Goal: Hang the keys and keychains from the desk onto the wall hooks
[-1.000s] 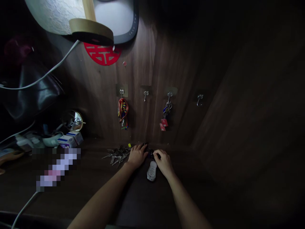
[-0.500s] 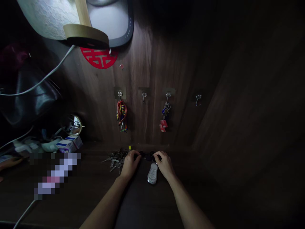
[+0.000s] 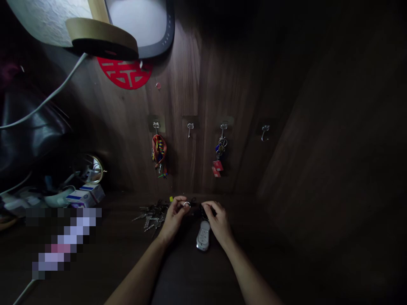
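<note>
Left hand (image 3: 171, 221) is shifting slightly since the earlier frame, bringing a silver ring (image 3: 187, 202) into view and pinching it between thumb and finger. Right hand (image 3: 219, 219) is curling nearly closed; its hold cannot be told. Pale fob (image 3: 203, 236) is lying between the hands, keys (image 3: 153, 217) just left of them.

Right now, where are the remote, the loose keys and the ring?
Remote (image 3: 203, 236): head view, middle of its button face.
Loose keys (image 3: 155, 219): head view, middle of the pile.
Ring (image 3: 187, 202): head view, bright upper edge of its loop.
</note>
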